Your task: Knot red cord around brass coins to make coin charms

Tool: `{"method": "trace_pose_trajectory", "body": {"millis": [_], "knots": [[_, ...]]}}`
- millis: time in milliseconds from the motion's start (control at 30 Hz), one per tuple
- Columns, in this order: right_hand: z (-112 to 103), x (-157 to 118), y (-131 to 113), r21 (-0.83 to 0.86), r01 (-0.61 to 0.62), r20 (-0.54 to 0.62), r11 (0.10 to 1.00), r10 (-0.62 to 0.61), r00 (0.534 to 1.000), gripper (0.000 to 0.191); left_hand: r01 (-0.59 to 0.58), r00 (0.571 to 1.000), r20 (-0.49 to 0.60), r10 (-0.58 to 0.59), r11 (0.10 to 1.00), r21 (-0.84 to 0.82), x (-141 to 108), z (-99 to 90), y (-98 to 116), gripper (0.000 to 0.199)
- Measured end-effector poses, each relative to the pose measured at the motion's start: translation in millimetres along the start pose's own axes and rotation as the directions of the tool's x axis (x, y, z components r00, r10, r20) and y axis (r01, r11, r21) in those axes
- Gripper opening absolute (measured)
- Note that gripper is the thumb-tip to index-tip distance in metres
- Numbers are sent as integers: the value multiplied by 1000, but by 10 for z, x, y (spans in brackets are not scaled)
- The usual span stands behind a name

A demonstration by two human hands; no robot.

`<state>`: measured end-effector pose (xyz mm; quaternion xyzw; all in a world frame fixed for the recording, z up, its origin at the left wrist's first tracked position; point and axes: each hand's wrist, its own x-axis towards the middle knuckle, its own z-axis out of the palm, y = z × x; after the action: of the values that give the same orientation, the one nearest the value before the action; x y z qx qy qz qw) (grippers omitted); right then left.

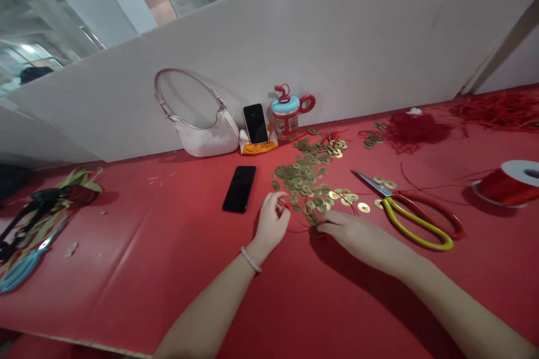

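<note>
Brass coins (309, 175) lie just beyond both hands' (272, 224) fingertips.

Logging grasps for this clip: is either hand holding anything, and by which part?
The left hand pinches a thin red cord near its end. The right hand presses fingertips onto coins at the pile's edge; a closed hold cannot be told.

Brass coins (305, 176) and red cord (295, 206) on red table (168, 247).
</note>
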<state>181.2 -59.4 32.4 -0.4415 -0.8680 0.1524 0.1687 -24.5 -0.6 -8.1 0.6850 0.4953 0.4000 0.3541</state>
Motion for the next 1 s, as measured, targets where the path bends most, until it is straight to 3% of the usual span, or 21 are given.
{"method": "trace_pose_trajectory", "body": {"millis": [200, 500, 800, 1000], "knots": [[-18, 2, -19, 87, -64, 57, 994, 60, 997, 26, -13, 1000, 2, 13, 1000, 17, 5, 1, 3, 36], [32, 40, -20, 64, -24, 87, 998, 18, 996, 28, -54, 997, 54, 51, 997, 61, -24, -20, 31, 44], [-22, 0, 41, 37, -70, 55, 997, 68, 996, 22, -202, 967, 207, 148, 941, 272, -124, -90, 203, 43], [-7, 3, 124, 22, -139, 155, 990, 134, 979, 24, -363, 913, 317, 258, 867, 341, -174, -76, 250, 37]]}}
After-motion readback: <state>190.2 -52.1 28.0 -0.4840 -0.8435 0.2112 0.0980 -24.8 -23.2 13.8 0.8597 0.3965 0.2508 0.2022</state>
